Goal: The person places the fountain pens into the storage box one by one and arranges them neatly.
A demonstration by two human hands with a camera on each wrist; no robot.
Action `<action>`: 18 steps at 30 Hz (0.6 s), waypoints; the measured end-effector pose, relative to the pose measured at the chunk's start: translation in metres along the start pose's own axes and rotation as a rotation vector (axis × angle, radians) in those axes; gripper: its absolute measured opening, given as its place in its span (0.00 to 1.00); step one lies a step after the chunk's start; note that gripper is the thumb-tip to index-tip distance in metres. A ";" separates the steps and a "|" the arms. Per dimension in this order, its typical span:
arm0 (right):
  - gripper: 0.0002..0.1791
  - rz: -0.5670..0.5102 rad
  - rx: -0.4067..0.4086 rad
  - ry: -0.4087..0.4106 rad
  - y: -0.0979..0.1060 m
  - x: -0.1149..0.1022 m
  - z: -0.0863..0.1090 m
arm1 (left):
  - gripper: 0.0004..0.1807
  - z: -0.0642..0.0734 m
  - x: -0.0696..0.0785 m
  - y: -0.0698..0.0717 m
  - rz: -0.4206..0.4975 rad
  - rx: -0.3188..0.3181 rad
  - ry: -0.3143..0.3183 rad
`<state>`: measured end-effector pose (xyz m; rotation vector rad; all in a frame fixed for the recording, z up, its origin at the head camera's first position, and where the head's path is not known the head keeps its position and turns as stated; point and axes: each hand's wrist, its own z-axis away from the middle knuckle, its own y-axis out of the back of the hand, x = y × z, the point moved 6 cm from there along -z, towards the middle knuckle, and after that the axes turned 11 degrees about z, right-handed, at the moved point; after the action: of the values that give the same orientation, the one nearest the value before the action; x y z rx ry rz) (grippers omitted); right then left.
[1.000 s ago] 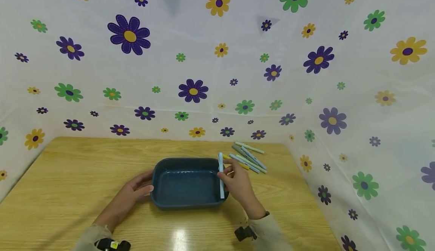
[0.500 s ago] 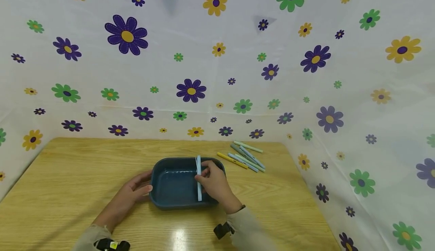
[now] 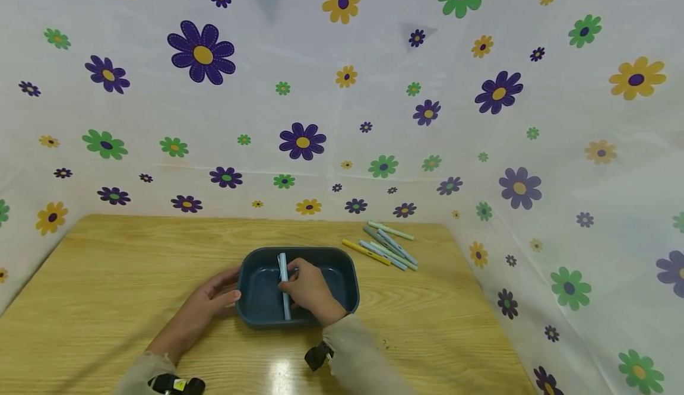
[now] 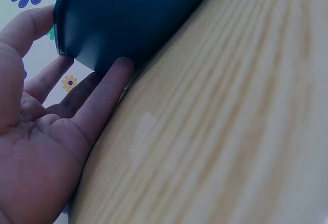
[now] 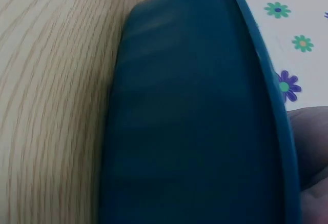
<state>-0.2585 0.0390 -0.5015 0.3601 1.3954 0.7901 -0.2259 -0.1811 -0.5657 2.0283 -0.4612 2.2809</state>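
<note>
A dark blue rectangular tray point(image 3: 347, 264) with rounded corners stands on the table. My right hand point(image 3: 310, 291) reaches into it and pinches a light blue pen point(image 3: 284, 285) between thumb and fingers. The pen, clip toward the far end, lies lengthwise away from me, left of the tray's middle. At the tray's left end, my left hand point(image 3: 209, 300) touches the outer wall with fairly straight fingers, its thumb at the rim. The left wrist view shows those fingertips point(image 4: 122, 66) against the wall. In the right wrist view the tray's wall point(image 5: 189, 106) hides most of the right hand.
Behind and right of the tray lies a loose pile of several pens point(image 3: 392, 249) in pale green, light blue and grey, with a yellow pen point(image 3: 366, 252) at its left. A flower-print cloth point(image 3: 256, 98) encloses the wooden table point(image 3: 149, 252) at the back and sides.
My right hand has carried the light blue pen leftward, from over the tray's right end to left of its middle. My left hand has stayed at the tray's left end.
</note>
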 end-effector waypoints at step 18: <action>0.15 0.141 -0.043 -0.067 -0.029 -0.005 -0.014 | 0.36 0.000 0.000 0.002 -0.002 0.006 0.027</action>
<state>-0.2641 0.0119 -0.5189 0.4518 1.2985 0.9139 -0.2263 -0.1824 -0.5665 1.9970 -0.4506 2.3083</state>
